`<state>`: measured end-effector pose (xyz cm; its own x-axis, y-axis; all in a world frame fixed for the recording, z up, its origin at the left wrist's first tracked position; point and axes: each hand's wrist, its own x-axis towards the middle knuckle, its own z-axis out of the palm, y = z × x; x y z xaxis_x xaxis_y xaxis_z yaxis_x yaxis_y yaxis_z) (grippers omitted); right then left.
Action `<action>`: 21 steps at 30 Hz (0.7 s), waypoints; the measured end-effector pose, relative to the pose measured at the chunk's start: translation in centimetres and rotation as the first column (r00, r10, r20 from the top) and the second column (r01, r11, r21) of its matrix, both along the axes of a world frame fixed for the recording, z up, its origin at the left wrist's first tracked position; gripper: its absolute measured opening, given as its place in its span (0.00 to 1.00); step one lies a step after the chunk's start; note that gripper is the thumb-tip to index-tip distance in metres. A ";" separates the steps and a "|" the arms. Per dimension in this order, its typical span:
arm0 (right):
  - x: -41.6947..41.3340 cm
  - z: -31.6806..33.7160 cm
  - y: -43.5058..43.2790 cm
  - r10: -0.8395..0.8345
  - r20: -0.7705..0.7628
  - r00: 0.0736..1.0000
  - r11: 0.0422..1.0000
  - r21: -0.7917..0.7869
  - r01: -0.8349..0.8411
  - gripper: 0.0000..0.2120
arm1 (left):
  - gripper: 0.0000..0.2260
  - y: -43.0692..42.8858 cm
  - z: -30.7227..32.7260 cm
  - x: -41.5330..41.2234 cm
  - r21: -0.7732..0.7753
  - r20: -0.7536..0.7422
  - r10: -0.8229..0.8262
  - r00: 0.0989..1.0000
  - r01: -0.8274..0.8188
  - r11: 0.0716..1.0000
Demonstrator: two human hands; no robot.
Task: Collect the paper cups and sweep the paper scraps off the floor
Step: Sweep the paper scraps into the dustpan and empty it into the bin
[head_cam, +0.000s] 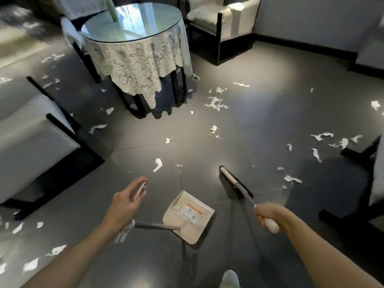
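White paper scraps lie scattered over the dark floor, several near the round table and more at the right and lower left. My right hand grips the white end of the broom handle; the black broom head rests on the floor ahead of it. My left hand pinches a small white flat piece between thumb and fingers. The beige dustpan sits between my hands, with its handle end under my left wrist. I see no paper cup.
A round glass-topped table with a lace cloth stands ahead. White armchairs with black frames sit at the left, the back and the right edge. Open floor lies between the table and the broom.
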<state>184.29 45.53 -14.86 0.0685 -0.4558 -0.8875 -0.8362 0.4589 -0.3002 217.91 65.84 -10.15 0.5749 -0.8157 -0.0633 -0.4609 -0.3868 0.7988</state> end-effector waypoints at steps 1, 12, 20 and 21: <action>1.5 0.3 0.9 0.046 0.005 0.999 0.999 0.003 -0.046 0.11 | 0.19 1.0 0.2 1.0 0.015 0.003 0.009 1.000 -0.009 1.000; 12.5 4.4 12.3 -0.130 0.096 0.987 0.991 0.056 0.125 0.12 | 0.13 10.2 -0.4 10.6 0.081 -0.015 -0.109 0.994 0.109 0.991; 13.3 2.2 16.2 -0.118 0.008 0.993 0.993 -0.022 0.118 0.11 | 0.11 9.7 -3.0 14.3 0.132 0.001 -0.197 0.980 0.195 0.972; 13.3 1.6 16.3 -0.109 -0.002 0.994 0.993 -0.035 0.109 0.09 | 0.11 9.2 -3.4 14.7 0.129 -0.001 -0.200 0.980 0.199 0.972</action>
<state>197.61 61.80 -13.28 0.0130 -0.4908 -0.8712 -0.7832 0.5367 -0.3140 232.61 75.07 -13.54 0.4027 -0.8997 -0.1684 -0.5484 -0.3844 0.7426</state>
